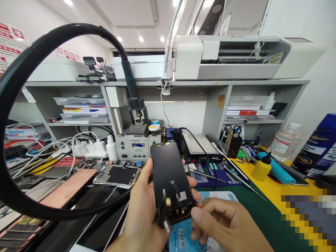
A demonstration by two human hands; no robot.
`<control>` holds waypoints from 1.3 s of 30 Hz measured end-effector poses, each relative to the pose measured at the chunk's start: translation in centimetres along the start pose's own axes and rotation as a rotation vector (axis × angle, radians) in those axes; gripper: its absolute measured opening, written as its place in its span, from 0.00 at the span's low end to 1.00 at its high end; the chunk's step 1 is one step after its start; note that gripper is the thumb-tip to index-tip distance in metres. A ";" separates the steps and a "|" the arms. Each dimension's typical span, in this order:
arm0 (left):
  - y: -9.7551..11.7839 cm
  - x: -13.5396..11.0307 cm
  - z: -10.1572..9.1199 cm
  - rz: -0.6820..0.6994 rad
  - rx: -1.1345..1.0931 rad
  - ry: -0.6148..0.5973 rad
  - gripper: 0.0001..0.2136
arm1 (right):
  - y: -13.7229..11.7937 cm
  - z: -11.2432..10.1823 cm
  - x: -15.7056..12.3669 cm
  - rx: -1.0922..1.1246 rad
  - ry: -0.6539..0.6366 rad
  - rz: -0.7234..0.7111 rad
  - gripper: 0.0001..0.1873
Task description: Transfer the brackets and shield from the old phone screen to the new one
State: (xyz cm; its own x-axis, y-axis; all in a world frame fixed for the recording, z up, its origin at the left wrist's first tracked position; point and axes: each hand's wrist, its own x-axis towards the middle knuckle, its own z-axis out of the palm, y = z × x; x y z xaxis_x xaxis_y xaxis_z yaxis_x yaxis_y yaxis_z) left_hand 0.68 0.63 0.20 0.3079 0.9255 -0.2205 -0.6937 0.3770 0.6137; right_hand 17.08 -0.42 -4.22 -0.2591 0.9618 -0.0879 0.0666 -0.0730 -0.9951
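In the middle of the view is a black phone screen, tilted, with flex cables and small connectors at its lower end. My left hand is closed around it, the thumb along its left edge and the fingertips showing past its right edge. At the lower right corner, my right hand has its thumb and curled fingers pinched against the screen. Whether a thin film or tab is also between those fingertips is too small to tell. Below the hands lies a blue and white packet.
A hot air station stands behind, its thick black hose looping across the left. Phone parts cover the left bench. On the right are tweezers, a yellow bottle and a clear bottle.
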 end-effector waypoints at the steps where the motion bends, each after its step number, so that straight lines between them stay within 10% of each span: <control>1: 0.0 0.0 0.0 -0.003 -0.006 0.009 0.32 | 0.0 0.0 0.1 0.013 -0.007 0.008 0.25; 39: -0.7 0.4 -0.1 -0.028 0.030 0.076 0.26 | 0.2 -0.9 0.5 0.108 -0.159 0.100 0.29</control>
State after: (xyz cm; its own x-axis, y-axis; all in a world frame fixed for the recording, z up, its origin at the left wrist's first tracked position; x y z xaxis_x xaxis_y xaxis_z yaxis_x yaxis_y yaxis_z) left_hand 1.22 0.79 -0.37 0.2758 0.9149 -0.2947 -0.6655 0.4030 0.6283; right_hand 17.78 0.32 -4.40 -0.4060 0.8951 -0.1844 -0.0017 -0.2025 -0.9793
